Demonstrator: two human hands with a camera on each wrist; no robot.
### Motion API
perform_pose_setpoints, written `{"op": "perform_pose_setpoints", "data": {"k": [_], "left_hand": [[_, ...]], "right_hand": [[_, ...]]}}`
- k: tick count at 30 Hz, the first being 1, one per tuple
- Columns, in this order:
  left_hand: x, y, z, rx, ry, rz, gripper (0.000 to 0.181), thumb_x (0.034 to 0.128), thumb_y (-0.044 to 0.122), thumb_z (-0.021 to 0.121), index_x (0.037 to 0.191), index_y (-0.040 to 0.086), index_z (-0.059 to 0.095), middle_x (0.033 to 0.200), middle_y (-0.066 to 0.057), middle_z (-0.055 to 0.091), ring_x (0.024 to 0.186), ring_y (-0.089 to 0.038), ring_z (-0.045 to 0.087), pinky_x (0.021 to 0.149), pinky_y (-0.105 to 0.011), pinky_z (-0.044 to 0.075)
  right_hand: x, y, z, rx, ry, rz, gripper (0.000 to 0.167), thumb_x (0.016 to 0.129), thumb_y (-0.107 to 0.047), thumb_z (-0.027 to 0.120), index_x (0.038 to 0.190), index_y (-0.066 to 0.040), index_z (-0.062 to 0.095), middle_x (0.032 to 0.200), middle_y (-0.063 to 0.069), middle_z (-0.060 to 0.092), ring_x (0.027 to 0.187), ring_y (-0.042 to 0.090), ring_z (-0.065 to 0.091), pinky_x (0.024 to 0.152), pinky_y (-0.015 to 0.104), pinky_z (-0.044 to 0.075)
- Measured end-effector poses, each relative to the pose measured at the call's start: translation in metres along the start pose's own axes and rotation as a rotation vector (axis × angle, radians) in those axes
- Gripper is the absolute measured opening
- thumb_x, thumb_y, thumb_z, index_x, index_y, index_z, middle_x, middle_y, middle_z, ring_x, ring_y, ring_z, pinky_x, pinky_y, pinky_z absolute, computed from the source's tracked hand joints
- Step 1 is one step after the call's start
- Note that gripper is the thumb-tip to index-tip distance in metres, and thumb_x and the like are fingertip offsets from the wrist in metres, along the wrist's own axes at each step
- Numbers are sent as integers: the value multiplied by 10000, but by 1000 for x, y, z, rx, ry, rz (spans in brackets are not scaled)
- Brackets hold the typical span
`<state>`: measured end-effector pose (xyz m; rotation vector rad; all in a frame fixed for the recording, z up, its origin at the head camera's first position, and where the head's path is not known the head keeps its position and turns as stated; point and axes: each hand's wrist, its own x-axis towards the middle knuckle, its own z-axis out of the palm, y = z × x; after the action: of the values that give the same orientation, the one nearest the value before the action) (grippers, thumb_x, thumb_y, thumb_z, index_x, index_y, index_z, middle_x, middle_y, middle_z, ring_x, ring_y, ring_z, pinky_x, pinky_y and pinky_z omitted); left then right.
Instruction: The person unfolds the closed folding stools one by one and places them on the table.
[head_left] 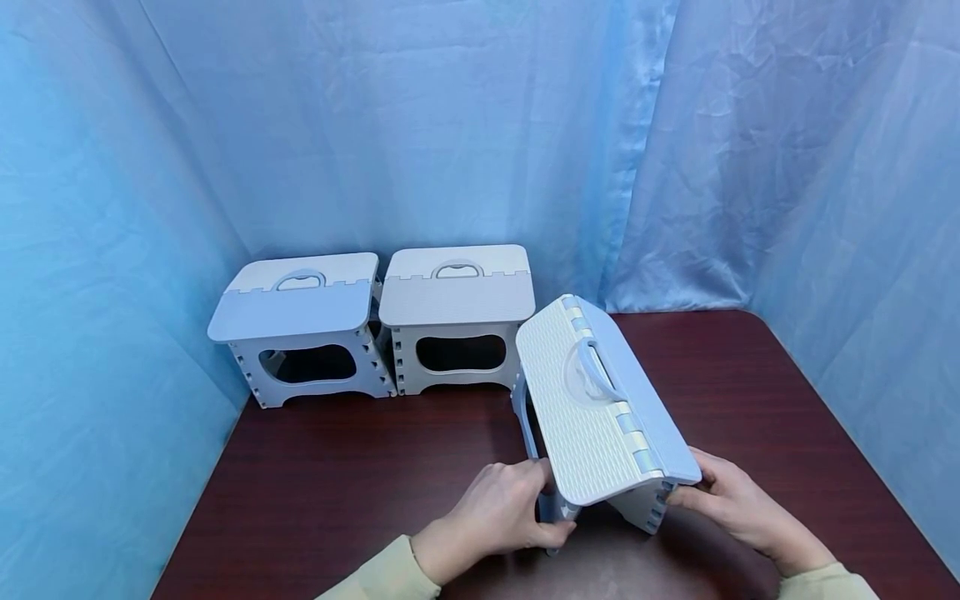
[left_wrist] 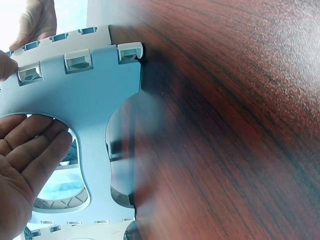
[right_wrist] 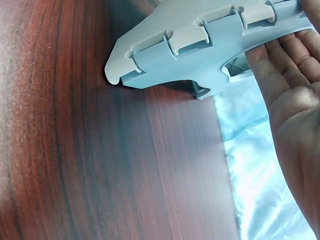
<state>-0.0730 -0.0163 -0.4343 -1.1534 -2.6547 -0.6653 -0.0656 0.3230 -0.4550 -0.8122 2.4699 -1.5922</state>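
A blue and white folding step stool (head_left: 577, 400) stands at an angle on the table, its top creased along the hinge line and its two halves sloping apart. My left hand (head_left: 498, 512) grips its left leg panel near the close end. In the left wrist view, the fingers (left_wrist: 37, 140) reach into the panel's oval opening. At the stool's right near corner, my right hand (head_left: 738, 508) holds the other side, thumb on the near end. The right wrist view shows those fingers (right_wrist: 287, 62) against the blue leg panel (right_wrist: 200, 50); their tips are partly hidden.
Two more step stools, one at the left (head_left: 300, 308) and one in the middle (head_left: 457, 300), stand unfolded side by side at the back. The dark wooden table (head_left: 322, 483) is bordered by blue curtains (head_left: 420, 125) at the back and both sides.
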Motion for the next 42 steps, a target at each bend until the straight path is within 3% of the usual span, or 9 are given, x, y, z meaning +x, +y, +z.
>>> {"op": "perform_pose_setpoints", "data": {"k": [22, 42], "left_hand": [[-3, -2, 0, -3, 22, 3, 405, 728, 441, 862, 912, 193, 599, 766, 92, 646, 581, -29, 580, 496, -196, 440], [-4, -4, 0, -23, -3, -21, 388, 742, 440, 842, 924, 192, 606, 775, 98, 648, 591, 1, 554, 502, -185, 440]], "right_hand": [[-2, -3, 1, -35, 47, 77, 484, 917, 58, 690, 1385, -2, 582, 1330, -233, 615, 1119, -50, 608, 807, 191, 557], [-3, -4, 1, -40, 52, 32, 512, 904, 89, 687, 1390, -45, 590, 1327, -220, 620, 1128, -52, 603, 815, 166, 547]]}}
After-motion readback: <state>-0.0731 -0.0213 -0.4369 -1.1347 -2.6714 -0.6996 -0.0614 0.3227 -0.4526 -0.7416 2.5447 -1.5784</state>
